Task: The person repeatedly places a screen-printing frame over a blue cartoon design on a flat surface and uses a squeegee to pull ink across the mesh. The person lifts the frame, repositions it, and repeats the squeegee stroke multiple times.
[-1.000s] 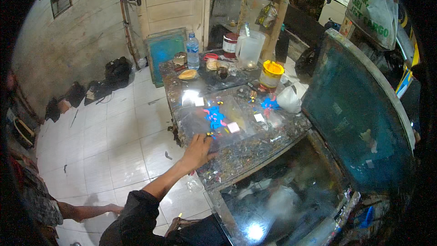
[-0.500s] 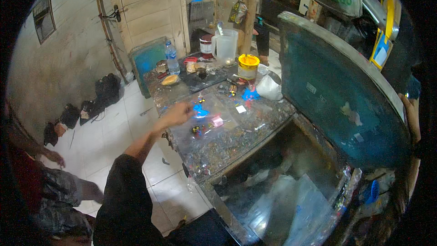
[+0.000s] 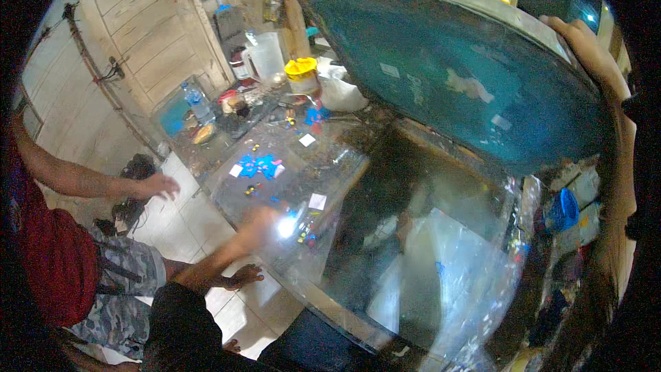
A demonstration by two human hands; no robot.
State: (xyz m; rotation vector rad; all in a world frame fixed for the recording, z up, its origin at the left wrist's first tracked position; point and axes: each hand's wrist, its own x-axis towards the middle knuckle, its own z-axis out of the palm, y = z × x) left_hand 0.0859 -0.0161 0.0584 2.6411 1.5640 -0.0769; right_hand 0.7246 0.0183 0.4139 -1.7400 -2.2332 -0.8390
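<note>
My left hand [image 3: 260,229], blurred by motion, reaches over the near left part of the stained worktable [image 3: 275,189]. Beside its fingertips is a bright white glare, and whether it holds anything is not visible. Small yellow, red and blue bits [image 3: 306,233] lie just right of it. Farther off are a bright blue patch [image 3: 258,165] and a small white square [image 3: 317,201]. My right hand [image 3: 578,38] is closed over the pale upper edge of a large teal framed screen [image 3: 441,62], which stands tilted up. That hand's grip is partly cut by the dark rim.
A person in a red shirt [image 3: 58,262] stands at the left, one hand [image 3: 158,186] held out towards the table. At the back are a water bottle [image 3: 197,103], a pitcher [image 3: 267,55] and a yellow-topped tub [image 3: 301,74]. Clear plastic sheeting [image 3: 441,289] lies below the screen.
My view has swung right and down. My left hand has come back from the blue patch to the table's near part. The other person's arm now reaches further in from the left.
</note>
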